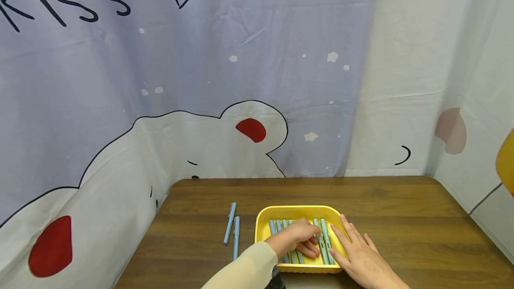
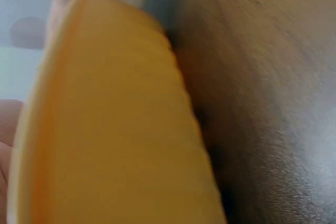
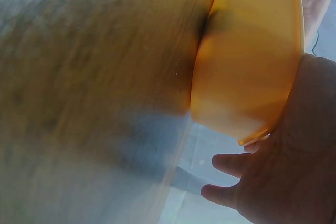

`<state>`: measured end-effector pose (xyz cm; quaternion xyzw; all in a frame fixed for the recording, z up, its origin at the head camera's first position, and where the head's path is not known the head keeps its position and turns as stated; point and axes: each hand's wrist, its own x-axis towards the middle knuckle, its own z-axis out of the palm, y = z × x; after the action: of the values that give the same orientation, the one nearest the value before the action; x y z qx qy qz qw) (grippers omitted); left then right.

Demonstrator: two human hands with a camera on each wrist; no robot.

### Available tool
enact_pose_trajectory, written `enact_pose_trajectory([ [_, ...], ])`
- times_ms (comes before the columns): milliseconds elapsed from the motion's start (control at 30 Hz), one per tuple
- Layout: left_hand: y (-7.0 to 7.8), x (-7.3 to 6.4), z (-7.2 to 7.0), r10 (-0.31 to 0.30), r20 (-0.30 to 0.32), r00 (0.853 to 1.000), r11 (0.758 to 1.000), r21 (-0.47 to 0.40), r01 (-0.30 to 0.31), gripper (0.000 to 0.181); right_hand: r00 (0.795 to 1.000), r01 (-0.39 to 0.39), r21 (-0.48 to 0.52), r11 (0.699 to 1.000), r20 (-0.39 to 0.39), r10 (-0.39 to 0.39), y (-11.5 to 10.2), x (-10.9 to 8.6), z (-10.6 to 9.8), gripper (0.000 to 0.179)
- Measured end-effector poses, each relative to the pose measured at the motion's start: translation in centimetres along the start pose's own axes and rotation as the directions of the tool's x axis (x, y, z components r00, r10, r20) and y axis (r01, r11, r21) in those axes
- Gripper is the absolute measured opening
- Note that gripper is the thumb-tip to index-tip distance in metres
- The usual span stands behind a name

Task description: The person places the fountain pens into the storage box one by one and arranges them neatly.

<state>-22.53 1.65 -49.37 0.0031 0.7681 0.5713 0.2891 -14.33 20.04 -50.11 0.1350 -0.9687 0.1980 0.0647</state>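
Observation:
A yellow tray on the table holds several pens lying side by side. Blue pens are at its left end, with green ones beside them. Two light green pens lie in the right part. Reaching in from the left, my left hand is over the middle pens, bent fingers touching the nearer light green pen; its grip is hidden. My right hand spreads its fingers at the tray's right rim, fingertips on the edge. Each wrist view shows the tray's outer wall up close.
Two blue pens lie on the wooden table, left of the tray. A printed curtain hangs behind the table and along its sides.

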Motion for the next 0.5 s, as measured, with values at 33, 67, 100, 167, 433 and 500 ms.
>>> enact_pose_trajectory([
  [33, 0.2, -0.1, -0.2, 0.003, 0.004, 1.0, 1.0, -0.016, -0.003, 0.031, 1.0, 0.001, 0.0, 1.0, -0.004, -0.001, 0.0, 0.0, 0.0, 0.063],
  [67, 0.4, -0.1, -0.5, 0.006, 0.015, 1.0, 0.999, -0.043, -0.006, 0.035, 1.0, 0.004, -0.001, 1.0, -0.008, -0.004, 0.0, 0.0, 0.0, 0.062],
  [100, 0.6, -0.2, -0.9, 0.014, 0.03, 0.999, 0.998, -0.066, -0.012, 0.039, 1.0, 0.008, -0.002, 1.0, -0.012, -0.008, 0.0, 0.0, 0.0, 0.062],
  [167, 0.8, -0.4, -1.7, 0.03, 0.071, 0.997, 0.993, -0.113, -0.022, 0.048, 1.0, 0.015, -0.003, 1.0, -0.021, -0.015, 0.0, 0.0, 0.1, 0.062],
  [433, 0.8, -2.0, -5.3, 0.137, 0.211, 0.968, 0.971, -0.221, -0.089, 0.062, 1.0, 0.017, 0.004, 1.0, -0.019, -0.017, -0.1, 0.0, 0.1, 0.063],
  [500, 0.8, -2.5, -6.3, 0.171, 0.236, 0.957, 0.966, -0.232, -0.115, 0.064, 1.0, 0.013, 0.007, 1.0, -0.014, -0.013, -0.1, 0.0, 0.1, 0.064],
])
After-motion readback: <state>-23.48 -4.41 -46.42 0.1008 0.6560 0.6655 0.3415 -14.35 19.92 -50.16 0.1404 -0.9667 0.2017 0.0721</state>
